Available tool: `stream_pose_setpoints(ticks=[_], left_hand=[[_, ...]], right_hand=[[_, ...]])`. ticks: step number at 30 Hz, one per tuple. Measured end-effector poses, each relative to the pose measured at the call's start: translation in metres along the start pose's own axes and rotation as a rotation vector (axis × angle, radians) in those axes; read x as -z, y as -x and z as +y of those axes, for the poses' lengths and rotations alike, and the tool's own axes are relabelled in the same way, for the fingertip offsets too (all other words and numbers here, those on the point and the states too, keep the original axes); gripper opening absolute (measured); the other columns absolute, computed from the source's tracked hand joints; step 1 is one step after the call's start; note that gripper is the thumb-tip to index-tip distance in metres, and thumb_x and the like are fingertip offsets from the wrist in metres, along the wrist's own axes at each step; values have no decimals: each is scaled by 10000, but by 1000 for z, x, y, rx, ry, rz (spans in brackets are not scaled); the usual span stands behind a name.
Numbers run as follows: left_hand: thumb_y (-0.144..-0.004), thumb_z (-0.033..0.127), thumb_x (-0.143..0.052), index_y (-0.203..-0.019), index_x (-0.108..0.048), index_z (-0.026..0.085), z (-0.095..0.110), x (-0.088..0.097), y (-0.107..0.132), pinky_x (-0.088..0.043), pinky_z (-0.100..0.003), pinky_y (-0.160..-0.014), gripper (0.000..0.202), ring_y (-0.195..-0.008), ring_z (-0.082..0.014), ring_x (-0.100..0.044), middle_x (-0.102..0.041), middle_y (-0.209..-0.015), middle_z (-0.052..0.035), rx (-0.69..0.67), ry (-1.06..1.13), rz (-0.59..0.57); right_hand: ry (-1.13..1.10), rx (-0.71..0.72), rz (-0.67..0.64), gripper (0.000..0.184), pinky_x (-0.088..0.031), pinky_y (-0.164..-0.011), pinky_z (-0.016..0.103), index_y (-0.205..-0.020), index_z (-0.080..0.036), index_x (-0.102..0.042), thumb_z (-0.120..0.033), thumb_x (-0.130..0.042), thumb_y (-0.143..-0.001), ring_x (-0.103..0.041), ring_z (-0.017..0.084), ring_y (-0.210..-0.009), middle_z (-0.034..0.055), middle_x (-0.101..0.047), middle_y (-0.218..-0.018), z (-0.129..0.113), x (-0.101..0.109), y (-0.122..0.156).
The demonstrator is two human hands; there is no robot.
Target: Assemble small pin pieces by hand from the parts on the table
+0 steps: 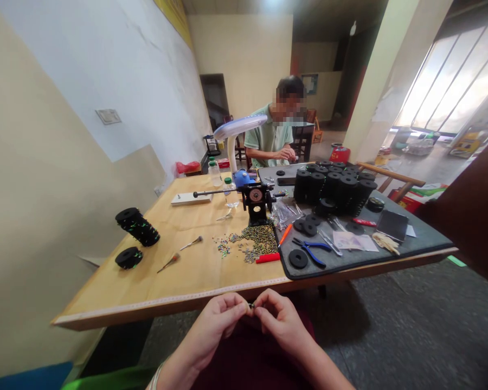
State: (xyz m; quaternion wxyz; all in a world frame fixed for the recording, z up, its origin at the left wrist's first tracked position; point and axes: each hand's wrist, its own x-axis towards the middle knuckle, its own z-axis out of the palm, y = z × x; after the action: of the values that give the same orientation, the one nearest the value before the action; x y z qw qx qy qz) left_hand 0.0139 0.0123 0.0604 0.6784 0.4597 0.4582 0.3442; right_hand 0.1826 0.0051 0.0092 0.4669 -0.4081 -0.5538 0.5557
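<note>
The left hand and right hand meet in front of the near edge of the surface, thumbs and forefingers pinched close together. Between their fingertips they hold a tiny dark piece with a touch of green; it is too small to make out further. The other fingers are curled in.

Beyond the hands, a pile of small striped pieces spreads over the bare wood, with a red tube at its near side and an orange pen to its right. A black device with a dial and a long rod stands behind the pile. To the left lie two brushes, and farther left a leaning black stack with green bits stands behind a shorter black roll.

On the right, a grey mat carries blue-handled pliers beside a flat black ring, a pinkish paper, and a cluster of black spools at the back.

A lamp arches over the far side, near two clear bottles with green caps. Past it sits a person in a pale green shirt, hands together.
</note>
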Motion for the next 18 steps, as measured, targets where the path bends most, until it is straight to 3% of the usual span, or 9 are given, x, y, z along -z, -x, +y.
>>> stream_pose_setpoints(ticks=[8, 18], left_hand=[[-653, 471, -772, -676, -621, 136, -1, 2, 0, -95, -235, -434, 369, -417, -48, -156, -317, -436, 110, 1, 100, -2], [-661, 451, -776, -696, -621, 126, -1, 3, 1, -84, -233, -435, 362, -418, -41, -160, -317, -443, 110, 14, 127, -19]], right_hand=[[-2, 24, -21, 261, -356, -445, 186, -756, -165, -590, -412, -613, -837, -456, 65, -447, -12, -619, -654, 1, 1, 2], [45, -24, -12, 243, -338, -429, 179, -750, -157, -644, -383, -619, -837, -440, 63, -440, -24, -597, -630, 19, 6, 3]])
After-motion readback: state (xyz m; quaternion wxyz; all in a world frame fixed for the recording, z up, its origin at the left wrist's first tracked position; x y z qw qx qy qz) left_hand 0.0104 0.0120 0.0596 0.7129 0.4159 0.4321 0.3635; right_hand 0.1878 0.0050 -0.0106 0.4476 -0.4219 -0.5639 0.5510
